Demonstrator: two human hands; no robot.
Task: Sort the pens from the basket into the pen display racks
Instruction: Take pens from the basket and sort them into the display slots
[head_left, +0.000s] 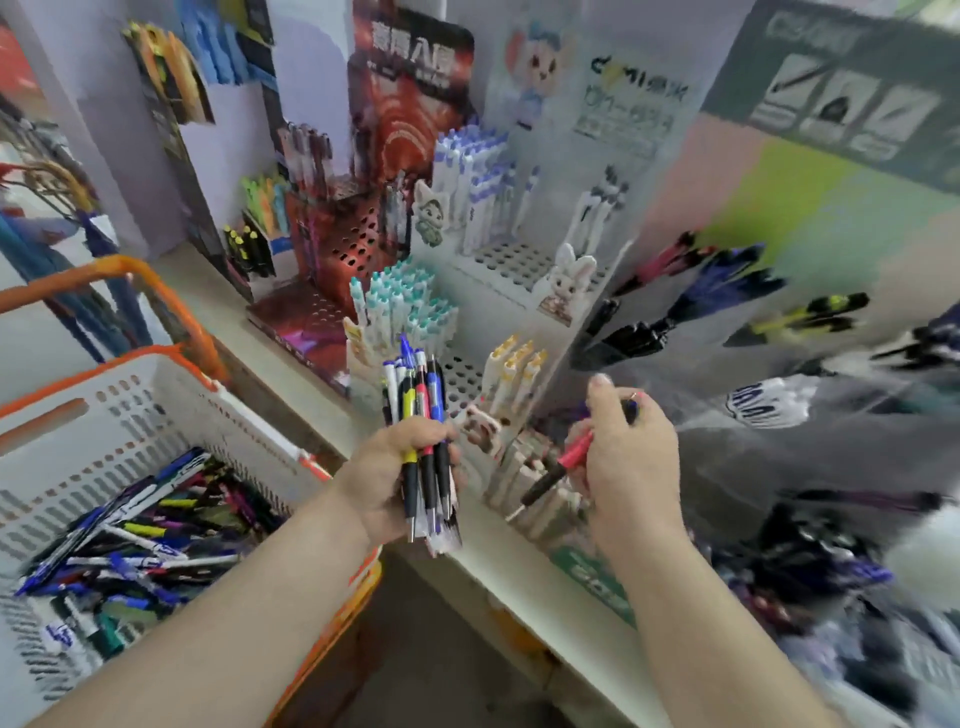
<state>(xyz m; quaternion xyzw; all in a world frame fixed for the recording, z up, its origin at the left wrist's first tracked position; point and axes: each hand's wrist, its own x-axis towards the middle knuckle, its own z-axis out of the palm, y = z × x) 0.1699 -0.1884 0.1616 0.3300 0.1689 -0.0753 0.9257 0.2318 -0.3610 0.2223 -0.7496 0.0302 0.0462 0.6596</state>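
We grip a bunch of pens (423, 441) in our left hand (400, 478) just right of the basket (156, 395), our right hand (631, 457) pinching a red pen (563, 462), seemingly bound next for a matching rack (498, 291) slot.

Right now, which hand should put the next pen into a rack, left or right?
Probably the right hand: it holds a single red pen close to the white rack. The left hand is full, gripping a bundle of pens.

Bright, even light fills the scene, with soft, faint shadows and no strong glare. Wide-angle distortion bends the edges. Heavy motion blur smears the right side and the top; the centre and lower left stay fairly sharp.
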